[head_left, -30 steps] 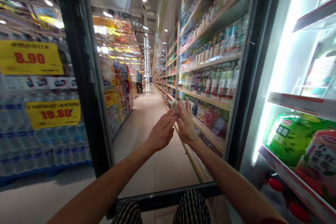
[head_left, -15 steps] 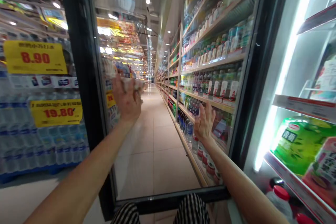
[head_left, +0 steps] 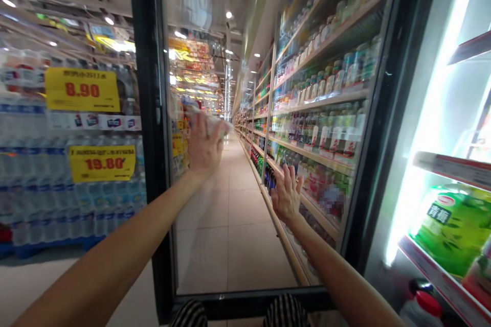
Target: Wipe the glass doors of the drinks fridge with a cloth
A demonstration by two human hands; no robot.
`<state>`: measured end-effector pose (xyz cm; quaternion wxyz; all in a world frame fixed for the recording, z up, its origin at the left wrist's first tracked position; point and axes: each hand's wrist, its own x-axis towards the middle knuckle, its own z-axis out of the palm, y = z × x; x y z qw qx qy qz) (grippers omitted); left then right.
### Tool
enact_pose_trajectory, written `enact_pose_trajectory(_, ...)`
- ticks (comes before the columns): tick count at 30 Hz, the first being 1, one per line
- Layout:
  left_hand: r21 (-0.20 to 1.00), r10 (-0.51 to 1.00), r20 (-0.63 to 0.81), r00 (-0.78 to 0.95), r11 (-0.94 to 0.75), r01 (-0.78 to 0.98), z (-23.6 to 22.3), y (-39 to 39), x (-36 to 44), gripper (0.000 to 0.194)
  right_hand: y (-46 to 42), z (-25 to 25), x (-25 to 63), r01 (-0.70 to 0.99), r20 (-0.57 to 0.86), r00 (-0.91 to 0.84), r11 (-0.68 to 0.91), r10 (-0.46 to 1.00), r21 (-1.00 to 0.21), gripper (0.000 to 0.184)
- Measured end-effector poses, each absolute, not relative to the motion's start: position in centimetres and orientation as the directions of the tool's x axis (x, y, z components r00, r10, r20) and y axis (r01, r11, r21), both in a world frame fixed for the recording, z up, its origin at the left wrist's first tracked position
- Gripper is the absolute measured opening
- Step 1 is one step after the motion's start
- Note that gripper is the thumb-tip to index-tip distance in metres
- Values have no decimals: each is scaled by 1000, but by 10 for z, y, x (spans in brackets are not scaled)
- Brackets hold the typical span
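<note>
A tall glass door (head_left: 203,258) in a black frame (head_left: 149,127) stands in front of me. My left hand (head_left: 205,150), smeared by motion, is at the upper left part of the pane. Under its fingers is a pale, crumpled cloth (head_left: 217,123), held against the glass. Lower and to the right, my right hand (head_left: 287,195) has its fingers spread at the pane and holds nothing. Whether its palm touches the glass I cannot tell. Shelves of bottles show in the glass behind both hands.
To the right is a lit fridge with a shelf edge (head_left: 452,168), a green pack (head_left: 448,230) and a red-capped bottle (head_left: 425,309). Stacked water bottles (head_left: 46,194) with yellow price signs (head_left: 82,89) stand left. My striped knees (head_left: 286,311) are close to the door's bottom.
My view has swung slightly left, so the door sits further right in the picture. Against the pane, my left hand with the cloth has shifted a little; my right hand has moved lower and left.
</note>
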<state>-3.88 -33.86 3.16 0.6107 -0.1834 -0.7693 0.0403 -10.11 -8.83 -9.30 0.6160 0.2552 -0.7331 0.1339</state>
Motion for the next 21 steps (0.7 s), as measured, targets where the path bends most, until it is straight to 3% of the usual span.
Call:
enact_pose_trajectory(1,-354,401,896,-189,904,241,24,-336,-37,52,-90,-93,-100,-540,972,-115,834,-207,113,62)
enact_pose_trajectory(3,-625,692,689,-215,718,307,10,-332,-35,49,-90,-94,-99,-542,969,-117,831,-220,123,62)
enact_pose_trajectory(5,-715,783,569,-253,622,319,11,-336,-33,47,-88,-95,-99,-548,964,-109,824,-241,144,61)
enact_pose_trajectory(7,-590,627,749,-213,778,214,26,-346,-32,44,-86,-95,-100,-552,963,-103,820,-250,153,62)
enact_pose_trajectory(9,-302,308,950,-52,948,102,40,-355,-31,45,-86,-96,-100,-552,965,-98,820,-244,151,62)
enact_pose_trajectory(10,-212,211,977,18,974,85,42,-357,-32,46,-86,-96,-100,-549,966,-100,822,-240,147,61)
enact_pose_trajectory(11,-208,205,978,45,974,85,40,-357,-32,46,-86,-96,-100,-548,966,-100,823,-239,147,61)
enact_pose_trajectory(12,-297,297,955,21,949,101,34,-356,-31,46,-85,-95,-99,-548,965,-100,823,-244,151,61)
enact_pose_trajectory(14,-613,639,760,-120,765,195,21,-354,-30,46,-83,-94,-98,-552,961,-95,817,-261,167,60)
enact_pose_trajectory(15,-717,761,620,-193,649,254,18,-355,-29,45,-80,-93,-98,-554,958,-89,813,-272,179,59)
enact_pose_trajectory(16,-743,791,570,-225,612,271,19,-356,-29,44,-77,-91,-98,-558,956,-79,807,-283,193,59)
enact_pose_trajectory(18,-619,645,736,-206,764,182,32,-361,-28,41,-70,-86,-98,-560,953,-65,801,-296,211,57)
enact_pose_trajectory(20,-270,273,960,-57,961,53,49,-363,-28,42,-66,-78,-97,-554,957,-66,808,-282,200,55)
enact_pose_trajectory(21,-144,144,990,9,989,28,54,-363,-28,44,-66,-74,-96,-550,962,-65,814,-264,186,54)
